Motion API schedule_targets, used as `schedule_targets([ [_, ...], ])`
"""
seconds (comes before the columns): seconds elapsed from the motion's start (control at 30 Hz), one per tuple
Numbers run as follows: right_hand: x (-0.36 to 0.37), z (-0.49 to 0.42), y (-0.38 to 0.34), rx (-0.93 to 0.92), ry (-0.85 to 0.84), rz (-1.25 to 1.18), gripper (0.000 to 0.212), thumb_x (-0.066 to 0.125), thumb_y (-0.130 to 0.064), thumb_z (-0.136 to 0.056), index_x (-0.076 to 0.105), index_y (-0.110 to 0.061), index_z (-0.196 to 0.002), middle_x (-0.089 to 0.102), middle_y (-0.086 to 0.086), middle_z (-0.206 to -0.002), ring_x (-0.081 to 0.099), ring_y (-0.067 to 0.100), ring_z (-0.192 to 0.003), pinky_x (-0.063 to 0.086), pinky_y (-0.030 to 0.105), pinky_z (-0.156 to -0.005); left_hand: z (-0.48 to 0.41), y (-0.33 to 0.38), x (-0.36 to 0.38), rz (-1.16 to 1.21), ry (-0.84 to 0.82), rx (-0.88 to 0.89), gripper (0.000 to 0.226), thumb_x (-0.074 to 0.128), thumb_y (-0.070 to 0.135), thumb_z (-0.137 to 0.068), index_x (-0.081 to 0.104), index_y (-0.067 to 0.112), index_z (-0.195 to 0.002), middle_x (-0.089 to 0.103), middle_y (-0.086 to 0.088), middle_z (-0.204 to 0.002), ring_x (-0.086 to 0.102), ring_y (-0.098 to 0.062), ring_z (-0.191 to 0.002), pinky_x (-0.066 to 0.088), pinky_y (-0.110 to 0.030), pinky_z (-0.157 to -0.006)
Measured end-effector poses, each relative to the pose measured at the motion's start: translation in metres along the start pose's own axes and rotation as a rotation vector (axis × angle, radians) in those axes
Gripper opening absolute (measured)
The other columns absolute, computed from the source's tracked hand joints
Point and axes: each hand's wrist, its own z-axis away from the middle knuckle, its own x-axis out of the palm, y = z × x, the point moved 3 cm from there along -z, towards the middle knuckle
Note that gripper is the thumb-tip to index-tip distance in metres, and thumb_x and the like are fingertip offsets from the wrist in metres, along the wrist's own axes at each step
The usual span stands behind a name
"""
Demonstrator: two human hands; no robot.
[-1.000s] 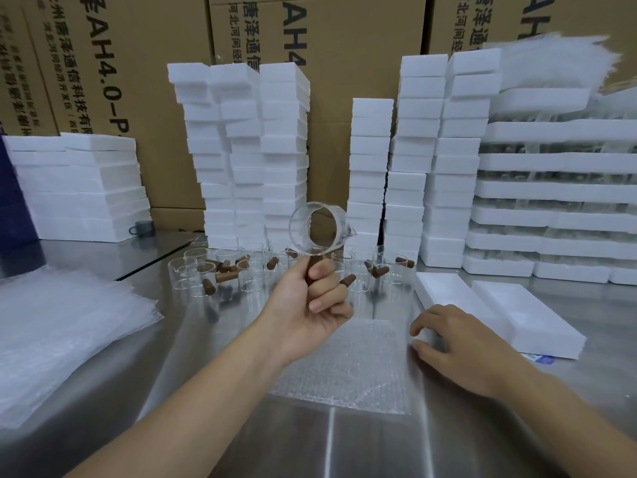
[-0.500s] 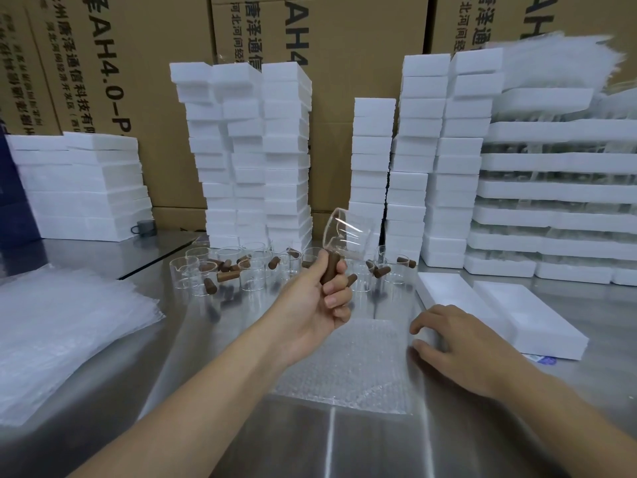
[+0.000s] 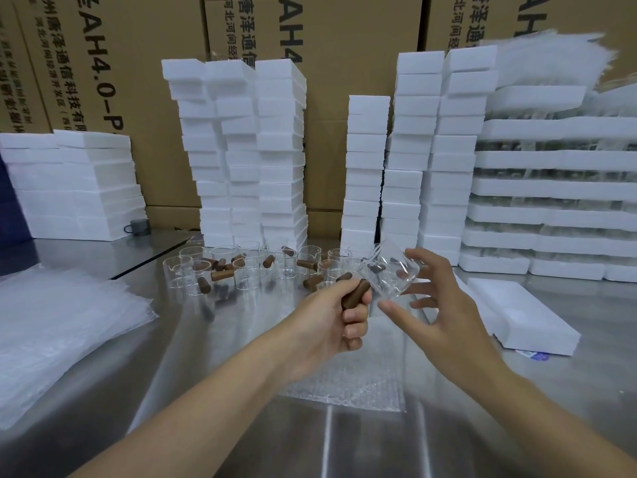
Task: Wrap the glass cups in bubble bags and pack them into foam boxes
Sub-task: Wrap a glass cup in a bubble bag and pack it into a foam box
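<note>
My left hand (image 3: 336, 320) grips the brown wooden handle of a clear glass cup (image 3: 387, 272), which tilts up and to the right above the table. My right hand (image 3: 436, 305) is raised beside the cup with fingers spread, its fingertips touching the glass body. A bubble bag (image 3: 348, 384) lies flat on the steel table under both hands. Several more glass cups with brown handles (image 3: 248, 269) stand in a cluster farther back. Two white foam boxes (image 3: 517, 312) lie side by side at the right.
A heap of bubble bags (image 3: 51, 332) covers the table's left side. Tall stacks of white foam boxes (image 3: 238, 150) line the back, with foam trays (image 3: 551, 201) stacked at the right and brown cartons behind. A small grey mug (image 3: 137, 226) sits at the back left.
My left hand lowered the cup and tipped it to the right. My right hand lifted off the table near the foam box and came up to touch the glass.
</note>
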Motion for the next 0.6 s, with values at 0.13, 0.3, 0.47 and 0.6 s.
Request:
schedule_targets([
  [0.13,0.002,0.000,-0.005,0.090,0.120,-0.087,0.061,0.084,-0.058,-0.073,0.051,-0.043,-0.122,0.071,-0.019,-0.106,0.072,0.006,-0.097,0.052,0.025,-0.080,-0.003,0.000,-0.002,-0.078,0.009,0.041,0.040,0.038,0.047,-0.114,0.059,0.019,-0.093,0.035,0.005,-0.066,0.038,-0.011,-0.055,0.036,-0.026,-0.061],
  [0.3,0.010,-0.001,-0.009,0.325,0.208,-0.337,0.056,0.093,-0.053,-0.071,0.056,-0.037,-0.110,0.076,-0.004,-0.097,0.077,0.016,-0.081,0.052,0.026,-0.074,-0.007,0.001,-0.012,-0.183,0.242,0.238,0.030,0.044,0.033,-0.114,0.070,0.018,-0.109,0.061,-0.003,-0.082,0.059,-0.012,-0.067,0.044,-0.026,-0.066],
  [0.47,0.028,0.004,-0.018,0.536,0.155,-0.531,0.063,0.090,-0.056,-0.072,0.060,-0.023,-0.116,0.080,0.001,-0.096,0.080,0.023,-0.078,0.053,0.038,-0.077,-0.006,-0.001,-0.016,-0.495,0.321,0.492,0.053,0.072,0.014,-0.101,0.054,0.043,-0.141,0.062,0.012,-0.138,0.066,-0.013,-0.117,0.055,-0.028,-0.090],
  [0.6,0.040,0.011,-0.025,0.737,0.061,-0.801,0.049,0.068,-0.062,-0.090,0.069,-0.017,-0.109,0.080,0.008,-0.100,0.077,0.025,-0.075,0.054,0.033,-0.068,-0.006,-0.003,-0.015,-0.513,0.292,0.588,0.065,0.084,0.022,-0.093,0.053,0.047,-0.144,0.060,0.024,-0.141,0.060,0.001,-0.126,0.057,-0.022,-0.095],
])
